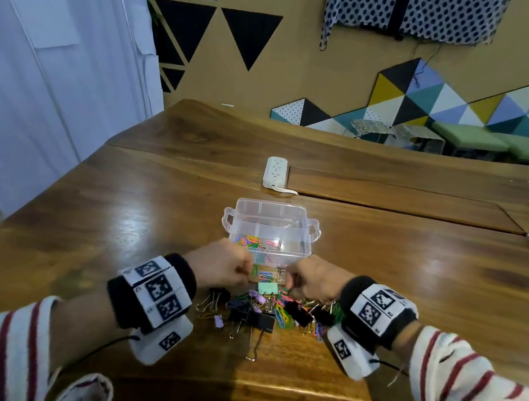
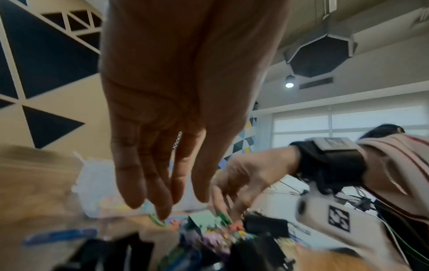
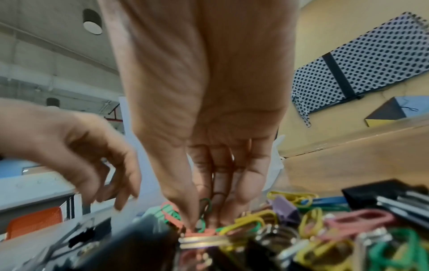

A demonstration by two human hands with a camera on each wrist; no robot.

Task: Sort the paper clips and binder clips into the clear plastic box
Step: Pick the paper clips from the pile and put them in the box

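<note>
**Head cam: both hands down in the clip pile**

Head cam has the clear plastic box sitting open on the wooden table, a bunch of coloured paper clips already in its near-left part. I can't make out the compartment walls well enough to say more. The rest of the stuff is a mixed pile just in front of the box, near the table edge: black binder clips, a mint green binder clip, small purple ones, and loose paper clips in yellow, green, pink and blue.

My left hand hovers over the left side of the pile, fingers pointing down and loosely bunched. On the left wrist cam the fingertips sit right at a green paper clip, but it's blurry and I can't tell if it's actually gripped.

My right hand is at the right side of the pile. Right wrist cam shows thumb and fingers pinched together on a green paper clip, down among orange and yellow ones.

Beyond the box there's a white power strip, another one off at the right edge.
</note>
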